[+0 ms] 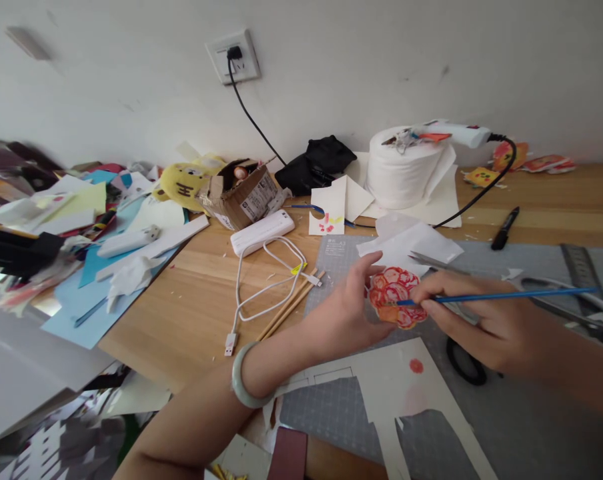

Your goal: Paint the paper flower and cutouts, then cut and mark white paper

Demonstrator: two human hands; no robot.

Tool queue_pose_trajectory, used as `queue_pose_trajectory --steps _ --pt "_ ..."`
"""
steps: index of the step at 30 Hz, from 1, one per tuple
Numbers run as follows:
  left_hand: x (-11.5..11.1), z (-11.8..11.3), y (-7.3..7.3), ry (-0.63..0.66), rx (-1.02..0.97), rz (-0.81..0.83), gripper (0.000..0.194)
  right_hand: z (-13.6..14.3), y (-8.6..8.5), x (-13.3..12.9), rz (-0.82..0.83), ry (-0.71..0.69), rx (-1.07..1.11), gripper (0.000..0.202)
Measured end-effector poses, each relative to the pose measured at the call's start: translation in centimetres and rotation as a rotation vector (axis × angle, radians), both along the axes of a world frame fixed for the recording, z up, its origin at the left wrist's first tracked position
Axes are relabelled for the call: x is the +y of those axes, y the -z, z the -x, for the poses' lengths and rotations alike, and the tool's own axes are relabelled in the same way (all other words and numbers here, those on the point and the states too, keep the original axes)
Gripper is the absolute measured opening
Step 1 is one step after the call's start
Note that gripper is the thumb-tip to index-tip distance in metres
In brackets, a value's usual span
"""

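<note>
A painted paper flower cutout (394,285) in red and orange is held at its left edge by my left hand (354,303), thumb below and fingers above. My right hand (474,320) pinches a thin blue paintbrush (511,295), whose tip end touches the middle of the flower. Beneath both hands lies a grey cutting mat (339,250). Nearer me rests a cut sheet of cream paper (391,367) with a red spot of paint. Behind the right hand, scissors (464,360) are partly hidden; a black handle loop shows.
A white power bank (262,231) and cable (239,287) lie left of the mat. Behind stand a cardboard box (246,197) and a paper roll (404,170) with a white corded tool (461,133) on top. A black marker (505,229) lies right. Paper scraps (126,233) crowd the left.
</note>
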State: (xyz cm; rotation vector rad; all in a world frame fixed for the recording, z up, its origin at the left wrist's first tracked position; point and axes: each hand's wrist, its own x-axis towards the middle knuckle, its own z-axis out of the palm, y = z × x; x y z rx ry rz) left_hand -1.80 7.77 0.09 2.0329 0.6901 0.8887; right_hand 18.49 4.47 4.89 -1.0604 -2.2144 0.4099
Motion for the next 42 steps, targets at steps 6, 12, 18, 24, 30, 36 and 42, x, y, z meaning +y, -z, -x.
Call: queue_pose_trajectory --steps 6,12,18,24,30,36,42 --pt "0.0 -0.1 -0.2 0.002 -0.019 0.003 0.094 -0.1 -0.8 0.9 0.304 0.201 0.244 0.028" --pt "0.1 0.1 -0.3 0.015 -0.02 0.006 0.092 -0.5 -0.3 2.2 0.535 0.266 0.549 0.038" --pt "0.1 0.1 -0.4 0.014 -0.011 -0.003 0.092 -0.8 0.2 2.6 0.627 0.247 0.619 0.033" --pt "-0.1 0.1 -0.5 0.011 -0.003 -0.006 0.094 -0.9 0.4 2.7 0.601 0.268 0.554 0.037" --pt "-0.1 0.1 -0.4 0.012 -0.019 0.0 0.094 -1.2 0.4 2.6 0.531 0.318 0.456 0.04" --pt "-0.1 0.0 -0.3 0.011 -0.024 0.015 0.094 -1.1 0.0 2.6 0.54 0.307 0.476 0.039" --pt "-0.1 0.0 -0.4 -0.005 -0.006 0.011 0.093 -1.1 -0.7 2.6 0.513 0.294 0.544 0.04"
